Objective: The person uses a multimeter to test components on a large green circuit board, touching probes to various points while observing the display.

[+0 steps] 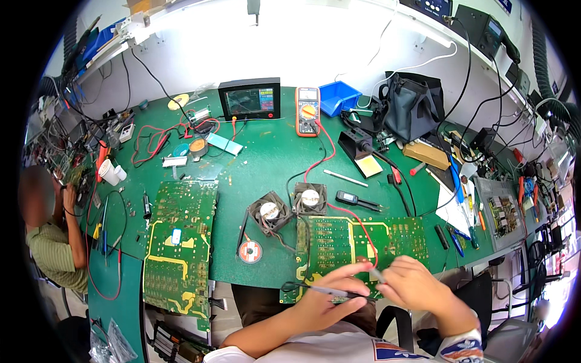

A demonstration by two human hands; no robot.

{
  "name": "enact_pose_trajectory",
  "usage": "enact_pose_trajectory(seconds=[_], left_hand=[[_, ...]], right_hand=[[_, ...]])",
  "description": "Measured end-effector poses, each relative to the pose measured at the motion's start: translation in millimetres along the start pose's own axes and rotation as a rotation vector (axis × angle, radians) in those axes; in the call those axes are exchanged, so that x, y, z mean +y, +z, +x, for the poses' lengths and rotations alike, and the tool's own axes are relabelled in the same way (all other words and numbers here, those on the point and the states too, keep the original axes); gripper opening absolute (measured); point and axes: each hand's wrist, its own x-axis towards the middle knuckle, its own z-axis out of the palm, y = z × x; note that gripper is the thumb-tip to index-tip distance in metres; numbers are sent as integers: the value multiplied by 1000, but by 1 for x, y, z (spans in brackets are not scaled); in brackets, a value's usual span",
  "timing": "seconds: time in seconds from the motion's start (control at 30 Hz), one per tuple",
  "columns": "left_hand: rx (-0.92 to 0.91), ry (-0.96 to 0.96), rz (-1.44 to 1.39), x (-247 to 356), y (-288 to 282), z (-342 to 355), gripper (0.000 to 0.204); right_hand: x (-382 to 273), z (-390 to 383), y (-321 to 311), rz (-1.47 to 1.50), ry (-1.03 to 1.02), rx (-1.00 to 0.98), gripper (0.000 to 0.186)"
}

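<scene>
My left hand [330, 296] is closed around a grey and black test probe [330, 291], held above the near edge of a green circuit board [327, 242]. A black lead loops off the probe's left end. Over the same board, my right hand [414, 284] pinches a second grey test probe [377, 275], partly hidden by fingers. The red lead [357, 221] runs down to it from the orange multimeter [308, 112]. Two small fans [269, 210] [310, 198] sit at the board's far left edge, one overlapping it.
Another circuit board [180, 242] overhangs the bench's front edge at left. Beyond the fans are a screen unit [250, 98], a blue bin [339, 98] and a soldering iron stand [360, 151]. Hand tools [457, 236] lie at right. A co-worker [54, 230] sits at far left.
</scene>
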Motion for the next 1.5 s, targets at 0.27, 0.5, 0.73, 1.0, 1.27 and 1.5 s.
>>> enact_pose_trajectory(seconds=[0.27,0.5,0.73,1.0,1.27,1.5], left_hand=[[528,-49,-254,30,-48,-31,19],[565,4,-342,30,-63,-51,21],[590,-61,-354,35,-70,-57,21],[608,-54,-335,34,-74,-57,20],[534,-89,-276,38,-62,-44,19],[416,-91,-189,40,-40,-16,22]], right_hand=[[4,145,-43,126,-193,-523,37],[194,354,3,19,201,414,22],[242,426,58,-203,468,577,19],[258,434,76,-234,387,632,13],[259,409,39,-126,433,462,22],[80,209,-88,343,85,-282,31]])
